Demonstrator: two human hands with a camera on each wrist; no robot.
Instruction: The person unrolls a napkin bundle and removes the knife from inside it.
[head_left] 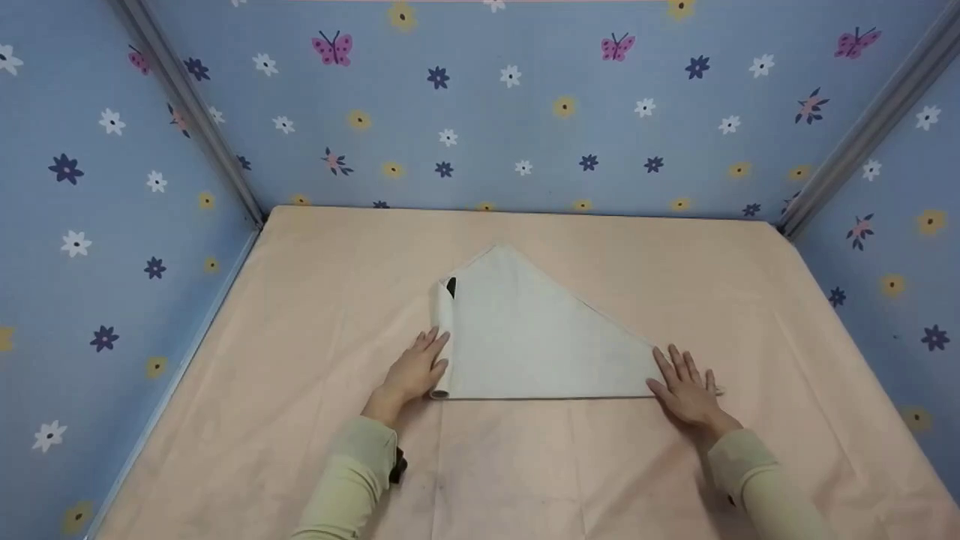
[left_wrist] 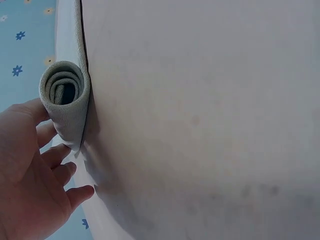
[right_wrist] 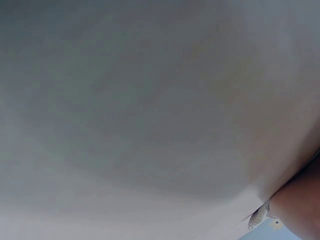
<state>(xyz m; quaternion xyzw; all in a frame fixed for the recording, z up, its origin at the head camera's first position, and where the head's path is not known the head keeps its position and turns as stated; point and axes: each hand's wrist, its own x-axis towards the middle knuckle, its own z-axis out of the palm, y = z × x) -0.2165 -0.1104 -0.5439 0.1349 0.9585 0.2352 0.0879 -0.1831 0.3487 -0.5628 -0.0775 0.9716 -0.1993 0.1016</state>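
The head view shows us a pale cloth (head_left: 547, 337) lying on the middle of a table (head_left: 300, 337), which has a peach-coloured cover. The near edge of this cloth is straight, and its far side rises to a point at left of its middle, then slopes down to the right. Along its left side there is a narrow roll (head_left: 445, 322), and a dark patch (head_left: 451, 288) shows near the far end of it.

The left hand (head_left: 411, 370) touches the roll from the left. Its fingers are relaxed and a little apart, and we do not see them close around it. In the left wrist view, we see that the near end of the roll is a spiral of several layers with a hollow inside.

The right hand (head_left: 686, 390) rests on the right corner of the cloth, with fingers straight and somewhat spread. A small pale tip (head_left: 720, 390) comes out just to the right of this hand. The right wrist view is mostly blurred, so from there we cannot tell the fingers.

Beyond the table's far edge stands a blue wall (head_left: 480, 105) with flowers and butterflies.
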